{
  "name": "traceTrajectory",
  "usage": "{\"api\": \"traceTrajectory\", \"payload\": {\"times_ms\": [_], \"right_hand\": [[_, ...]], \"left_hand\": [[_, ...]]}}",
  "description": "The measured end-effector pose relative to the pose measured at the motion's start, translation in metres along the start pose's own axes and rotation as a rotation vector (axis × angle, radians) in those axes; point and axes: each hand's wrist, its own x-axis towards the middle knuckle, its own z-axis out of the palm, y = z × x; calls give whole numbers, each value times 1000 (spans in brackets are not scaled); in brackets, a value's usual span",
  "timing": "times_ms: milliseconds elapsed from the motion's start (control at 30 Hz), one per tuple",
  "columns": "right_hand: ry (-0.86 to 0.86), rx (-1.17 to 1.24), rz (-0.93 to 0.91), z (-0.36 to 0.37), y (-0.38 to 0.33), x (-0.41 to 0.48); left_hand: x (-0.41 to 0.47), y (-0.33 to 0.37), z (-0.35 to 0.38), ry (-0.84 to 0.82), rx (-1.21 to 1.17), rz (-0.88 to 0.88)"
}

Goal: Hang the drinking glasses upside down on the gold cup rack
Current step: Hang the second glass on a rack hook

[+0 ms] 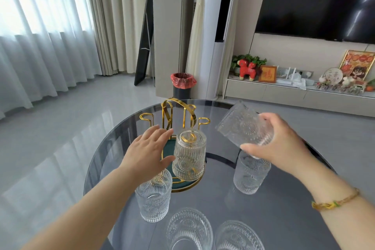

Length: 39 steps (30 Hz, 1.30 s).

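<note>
The gold cup rack [178,111] stands on a round green base [182,186] at the middle of the table. One ribbed drinking glass [189,156] hangs upside down on a near prong. My left hand [148,152] is spread open just left of that glass, thumb near its side, holding nothing. My right hand [278,140] grips a second embossed glass [243,126], tilted on its side in the air to the right of the rack. Upright glasses stand at the left [153,199], at the right [250,174], and two at the near edge [189,229] [239,235].
The round dark glass table [284,219] holds everything; its edge curves close behind the rack. Beyond it are a grey tiled floor, a bin with a red liner [182,84], curtains at the left and a TV cabinet with ornaments at the right.
</note>
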Motion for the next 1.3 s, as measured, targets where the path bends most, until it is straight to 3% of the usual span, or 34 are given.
{"api": "traceTrajectory", "payload": {"times_ms": [167,567,1300], "right_hand": [[-30,-284,-21,-12,-30,38],[-254,-353,-52,23,-43,92],[-469,-386,-200,84,-32,111]], "left_hand": [[3,-1,2,-18,-17,0],[4,-3,4,4,-86,24],[7,-5,6,8,-101,13]]}}
